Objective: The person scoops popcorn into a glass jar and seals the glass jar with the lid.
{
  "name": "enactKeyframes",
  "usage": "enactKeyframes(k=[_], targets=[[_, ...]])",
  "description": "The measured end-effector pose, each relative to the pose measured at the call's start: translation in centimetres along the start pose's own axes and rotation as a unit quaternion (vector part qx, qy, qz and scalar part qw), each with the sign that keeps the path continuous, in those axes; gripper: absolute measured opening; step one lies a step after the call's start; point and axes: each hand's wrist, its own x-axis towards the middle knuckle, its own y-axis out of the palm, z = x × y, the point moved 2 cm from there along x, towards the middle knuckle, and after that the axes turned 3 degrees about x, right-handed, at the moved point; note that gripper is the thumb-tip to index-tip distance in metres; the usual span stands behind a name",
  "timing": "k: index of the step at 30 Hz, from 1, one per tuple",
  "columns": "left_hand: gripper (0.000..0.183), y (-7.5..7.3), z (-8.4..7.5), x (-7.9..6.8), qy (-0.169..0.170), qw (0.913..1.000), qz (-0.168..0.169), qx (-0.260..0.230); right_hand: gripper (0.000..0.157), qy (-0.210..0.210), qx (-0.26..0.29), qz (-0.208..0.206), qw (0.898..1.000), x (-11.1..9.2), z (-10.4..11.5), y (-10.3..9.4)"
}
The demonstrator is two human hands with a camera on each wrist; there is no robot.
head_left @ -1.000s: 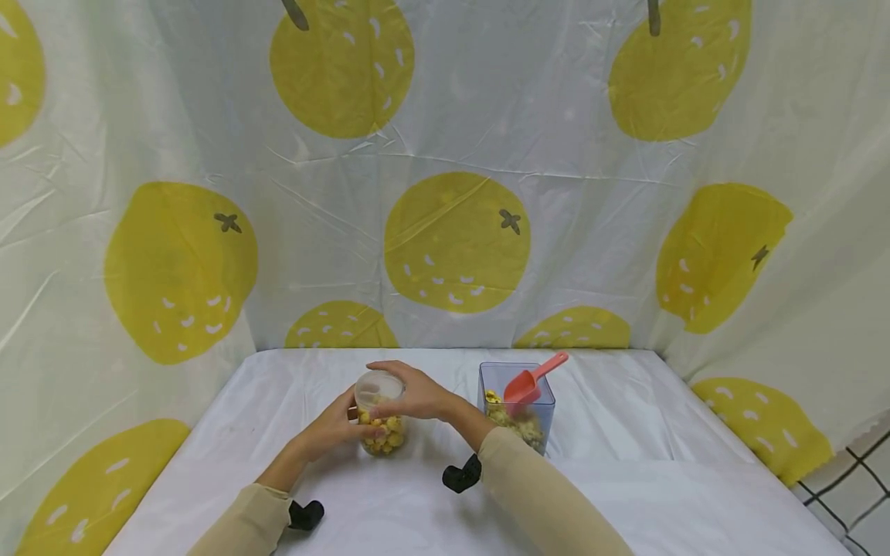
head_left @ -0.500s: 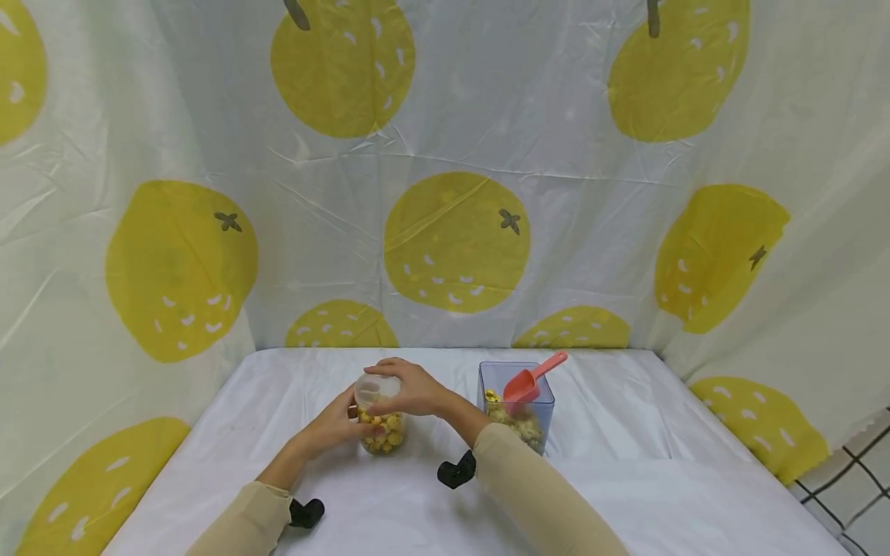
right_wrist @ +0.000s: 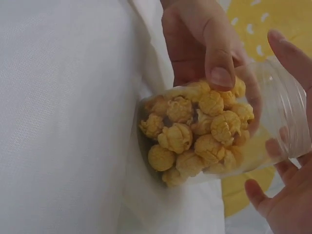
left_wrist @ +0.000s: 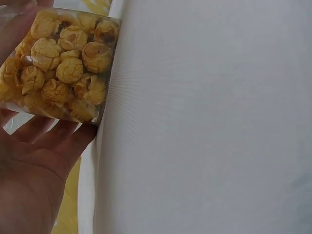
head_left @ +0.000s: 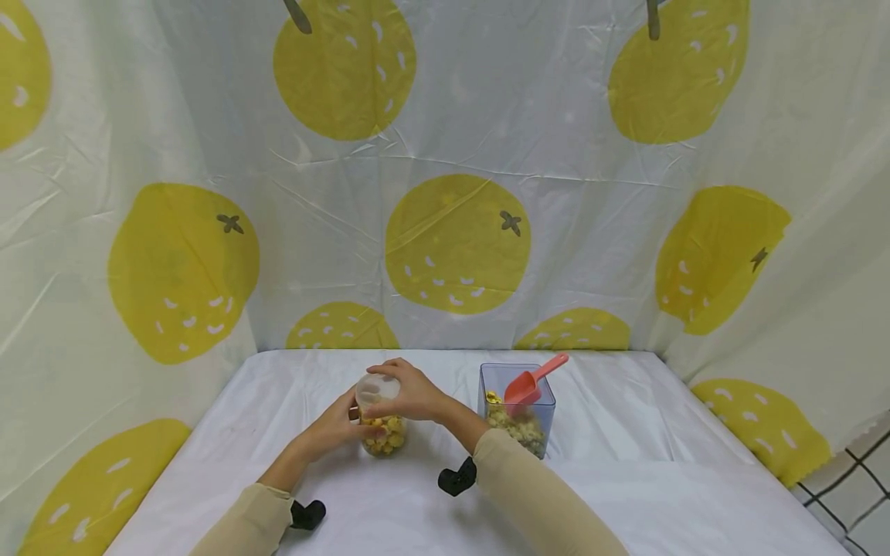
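A clear round jar (head_left: pixel 386 442), part filled with yellow popcorn, stands upright on the white cloth. My left hand (head_left: pixel 332 426) holds its side low down, thumb in front and fingers behind, as the left wrist view of the jar (left_wrist: pixel 68 63) also shows. Over the top, my right hand (head_left: pixel 416 392) grips the translucent lid (head_left: pixel 375 386) with thumb and fingers spread around the rim. The right wrist view shows the popcorn (right_wrist: pixel 195 136) through the wall, the left thumb (right_wrist: pixel 219 63) pressed on it, and the right fingers near the ridged neck.
To the right stands a clear square container (head_left: pixel 551 421) of popcorn, with a pink scoop (head_left: pixel 523 388) leaning in it, handle up. White cloth (head_left: pixel 626 494) covers the table. A curtain printed with yellow fruit (head_left: pixel 459 243) hangs behind and at both sides.
My right hand has shifted slightly left around the lid, with its wrist moving a little. The left hand and the jar have stayed in place.
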Motion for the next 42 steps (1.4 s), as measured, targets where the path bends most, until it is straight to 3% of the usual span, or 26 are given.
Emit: enactKeyframes(k=[9, 15, 21, 30, 42], targets=[[0.082, 0.1, 0.0, 0.0, -0.005, 1.0, 0.002, -0.006, 0.085, 0.037, 0.089, 0.047, 0.994, -0.8, -0.7, -0.8], [0.082, 0.1, -0.1, 0.0, -0.004, 1.0, 0.003, -0.002, 0.076, 0.031, 0.133, 0.066, 0.988, -1.0, -1.1, -1.1], [0.083, 0.0, -0.1, 0.0, -0.016, 0.9999, -0.001, -0.002, 0.074, 0.035, 0.129, 0.061, 0.989, -0.8, -1.1, -1.1], [0.085, 0.0, 0.0, 0.1, -0.004, 1.0, 0.005, 0.0, 0.076, 0.045, 0.118, 0.013, 0.992, -0.8, -1.2, -0.4], [0.083, 0.1, -0.1, 0.1, -0.001, 1.0, 0.001, -0.005, 0.082, 0.036, 0.14, 0.047, 0.988, -1.2, -1.2, -0.7]])
